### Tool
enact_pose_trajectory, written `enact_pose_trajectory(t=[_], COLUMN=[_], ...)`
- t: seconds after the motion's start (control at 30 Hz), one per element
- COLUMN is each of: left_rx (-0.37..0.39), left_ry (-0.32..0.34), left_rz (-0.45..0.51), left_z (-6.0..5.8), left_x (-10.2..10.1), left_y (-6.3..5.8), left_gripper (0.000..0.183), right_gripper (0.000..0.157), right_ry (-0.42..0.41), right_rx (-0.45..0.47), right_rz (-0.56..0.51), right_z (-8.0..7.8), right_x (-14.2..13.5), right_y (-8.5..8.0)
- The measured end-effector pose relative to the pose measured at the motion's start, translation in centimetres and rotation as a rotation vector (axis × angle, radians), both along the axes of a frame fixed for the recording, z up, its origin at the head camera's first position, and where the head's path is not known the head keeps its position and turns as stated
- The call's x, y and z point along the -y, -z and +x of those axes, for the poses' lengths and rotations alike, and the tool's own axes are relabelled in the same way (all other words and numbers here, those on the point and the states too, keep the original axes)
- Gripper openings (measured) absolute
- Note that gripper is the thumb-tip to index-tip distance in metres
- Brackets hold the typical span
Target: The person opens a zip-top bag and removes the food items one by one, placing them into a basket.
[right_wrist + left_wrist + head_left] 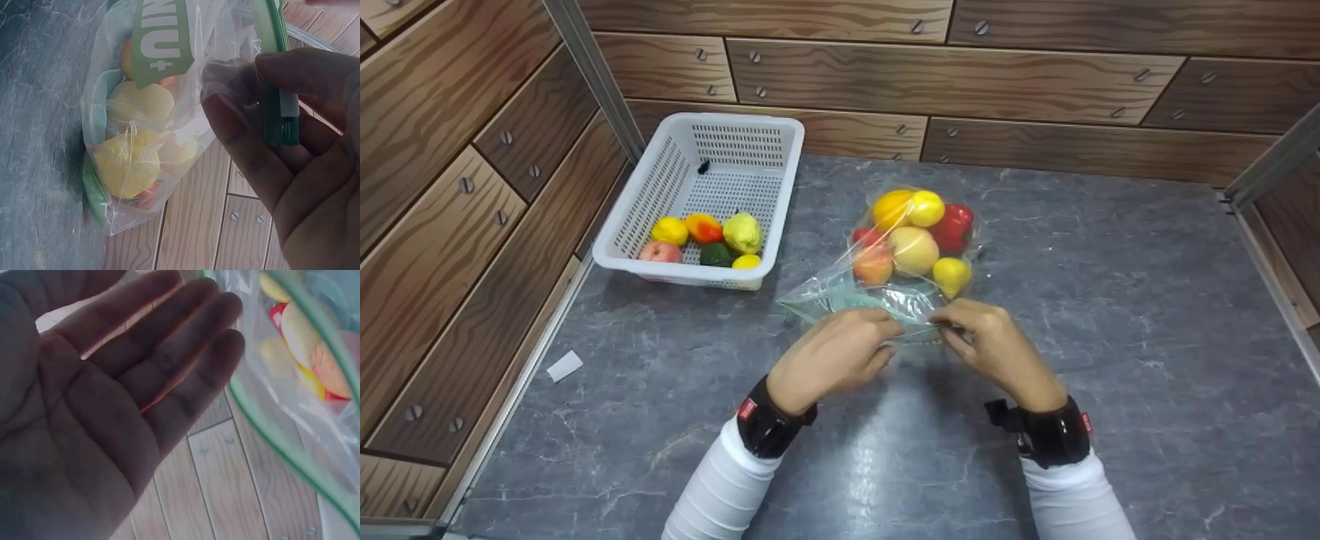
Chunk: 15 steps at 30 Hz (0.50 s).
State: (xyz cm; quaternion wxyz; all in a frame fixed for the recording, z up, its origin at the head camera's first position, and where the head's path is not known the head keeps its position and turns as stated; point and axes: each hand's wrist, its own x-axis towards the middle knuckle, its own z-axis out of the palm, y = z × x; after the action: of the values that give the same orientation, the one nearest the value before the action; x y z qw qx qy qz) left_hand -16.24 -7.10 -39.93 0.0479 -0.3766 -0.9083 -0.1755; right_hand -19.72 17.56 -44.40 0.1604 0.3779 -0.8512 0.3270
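A clear zip bag (911, 301) with a green zip edge (281, 447) lies mid-table, filled with fruit and vegetables. Through the plastic show a red pepper (957, 228), a yellow pear (952, 276), a lemon (926, 208) and several rounder fruits. My left hand (832, 354) is at the bag's mouth; in the left wrist view its fingers are stretched out, tips beside the green edge. With thumb and fingers, my right hand (997, 346) pinches the bag at the right end of its mouth. A white slider (289, 105) sits on the zip there.
At the back left stands a white perforated basket (793, 176). It holds several fruits, among them a peach (661, 252), a mango (705, 227) and an avocado (715, 256). A white slip of paper (565, 366) lies at the left. Wood-patterned walls border the table.
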Motion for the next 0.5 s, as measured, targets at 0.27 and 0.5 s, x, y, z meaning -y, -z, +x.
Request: enact_pose_trajectory(t=[0.27,0.5], left_rx=[0.029,0.042], left_ry=[-0.100,-0.177], left_rz=[-0.054,-0.089], left_z=[-0.8,-2.2], left_x=[-1.0,-0.9], left_y=[2.0,3.4], left_gripper=[0.016,0.017], right_gripper=[0.029,0.029], right_ry=[-0.003,-0.003], right_rx=[-0.011,0.009], right_rz=[-0.019,-0.001], right_z=[0.0,0.1], right_x=[0.0,0.0], right_y=[0.0,-0.1])
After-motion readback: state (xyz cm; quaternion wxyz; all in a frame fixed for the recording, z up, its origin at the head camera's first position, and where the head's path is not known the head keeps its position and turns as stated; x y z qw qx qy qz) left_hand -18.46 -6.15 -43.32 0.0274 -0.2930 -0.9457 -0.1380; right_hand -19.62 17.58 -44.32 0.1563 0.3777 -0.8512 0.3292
